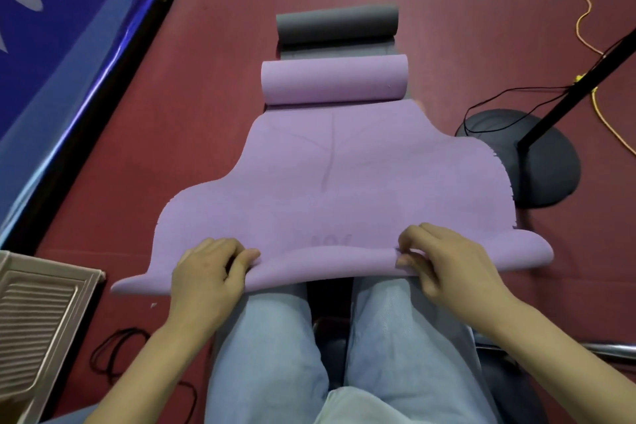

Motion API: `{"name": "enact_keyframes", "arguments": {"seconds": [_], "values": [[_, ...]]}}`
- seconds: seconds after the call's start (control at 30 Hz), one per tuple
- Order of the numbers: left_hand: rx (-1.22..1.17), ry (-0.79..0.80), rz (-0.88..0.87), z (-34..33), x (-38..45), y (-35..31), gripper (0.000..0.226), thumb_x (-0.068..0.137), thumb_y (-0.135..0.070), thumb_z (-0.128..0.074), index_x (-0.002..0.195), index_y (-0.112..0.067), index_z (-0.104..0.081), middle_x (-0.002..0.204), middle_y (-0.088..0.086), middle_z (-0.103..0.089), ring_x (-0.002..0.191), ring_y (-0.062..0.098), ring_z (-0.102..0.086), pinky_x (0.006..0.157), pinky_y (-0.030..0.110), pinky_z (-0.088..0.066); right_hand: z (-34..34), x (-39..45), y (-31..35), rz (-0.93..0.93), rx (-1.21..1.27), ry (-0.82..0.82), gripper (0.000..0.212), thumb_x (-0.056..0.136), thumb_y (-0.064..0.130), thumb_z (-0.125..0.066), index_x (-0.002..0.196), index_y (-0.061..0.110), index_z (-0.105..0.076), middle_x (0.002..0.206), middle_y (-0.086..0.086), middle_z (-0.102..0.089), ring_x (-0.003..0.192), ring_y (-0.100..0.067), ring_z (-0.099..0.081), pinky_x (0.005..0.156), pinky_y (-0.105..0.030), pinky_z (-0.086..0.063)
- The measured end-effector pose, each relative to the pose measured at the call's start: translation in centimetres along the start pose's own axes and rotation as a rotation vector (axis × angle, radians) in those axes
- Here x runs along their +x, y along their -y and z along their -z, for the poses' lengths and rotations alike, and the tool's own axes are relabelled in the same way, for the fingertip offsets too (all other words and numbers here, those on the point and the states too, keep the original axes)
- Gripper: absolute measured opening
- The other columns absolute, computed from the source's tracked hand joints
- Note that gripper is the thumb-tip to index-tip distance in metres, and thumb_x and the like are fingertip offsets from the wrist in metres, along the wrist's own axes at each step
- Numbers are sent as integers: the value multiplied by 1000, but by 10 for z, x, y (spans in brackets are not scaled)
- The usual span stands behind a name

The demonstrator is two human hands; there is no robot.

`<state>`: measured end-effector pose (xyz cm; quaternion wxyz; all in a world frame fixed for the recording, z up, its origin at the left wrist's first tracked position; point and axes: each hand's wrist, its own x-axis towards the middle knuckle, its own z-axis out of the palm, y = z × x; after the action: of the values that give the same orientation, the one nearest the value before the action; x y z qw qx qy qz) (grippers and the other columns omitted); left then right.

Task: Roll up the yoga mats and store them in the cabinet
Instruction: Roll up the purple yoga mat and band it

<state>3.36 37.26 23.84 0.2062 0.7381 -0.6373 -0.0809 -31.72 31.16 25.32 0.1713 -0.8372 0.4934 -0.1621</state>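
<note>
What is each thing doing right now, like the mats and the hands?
Purple mat: partly unrolled, far end rolled, near edge lifted and curled over.
Grey mat: mostly rolled, lying beyond the purple one.
Left hand: pinching the purple mat's near edge.
Right hand: pinching the same edge.
Stand: base on the floor beside the mat.

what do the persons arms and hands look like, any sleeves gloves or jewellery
Both forearms are bare up to the frame edge, with no sleeves in view. The left hand and right hand wear no gloves, rings, watch or bracelets, and show no markings. Nails look short and unpainted.
</note>
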Motion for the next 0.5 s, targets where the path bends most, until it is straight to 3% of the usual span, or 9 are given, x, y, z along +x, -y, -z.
{"name": "enact_keyframes", "arguments": {"seconds": [0.1, 0.2, 0.27, 0.33, 0.5], "values": [[-53, -111, -239, 9, -6, 3, 30, 86, -50, -65, 75, -22, -69, 77, -15, -62, 76, 15, -58, 79, 43, -42, 1, 8, 1, -38, -69, -67, 16, 85, 26, -73, 85, 26, -57, 71, 7, -56, 70, -25, -54, 50, -37, -45], [118, -115, -370, 7, -13, 2, 33, 87, -49, -66, 83, -18, -74, 83, -12, -67, 91, 21, -60, 92, 44, -35, -5, 8, 0, -13, -125, -135, 18, 83, 17, -77, 78, 18, -59, 67, 4, -53, 68, -27, -48, 51, -36, -41], [199, -99, -349, 2, -19, 0, 32, 93, -44, -57, 83, -19, -73, 81, -12, -66, 87, 24, -57, 89, 40, -29, -8, 1, -2, 30, -126, -148, 7, 91, 22, -65, 86, 18, -63, 77, 2, -55, 72, -27, -46, 58, -39, -42], [174, -42, -271, 3, -17, -3, 33, 95, -44, -50, 79, -24, -71, 74, -17, -62, 77, 20, -53, 83, 37, -27, -8, -8, -5, 81, -78, -144, 15, 94, 26, -55, 93, 16, -66, 87, 0, -57, 73, -27, -48, 61, -41, -44], [78, 216, -32, 10, 12, -11, 39, 85, -61, -37, 62, -38, -58, 53, -16, -46, 66, 13, -46, 75, 39, -33, -6, -9, -12, 142, -53, -171, 25, 99, 32, -56, 89, 13, -68, 88, 1, -62, 73, -28, -54, 61, -41, -46]]}}
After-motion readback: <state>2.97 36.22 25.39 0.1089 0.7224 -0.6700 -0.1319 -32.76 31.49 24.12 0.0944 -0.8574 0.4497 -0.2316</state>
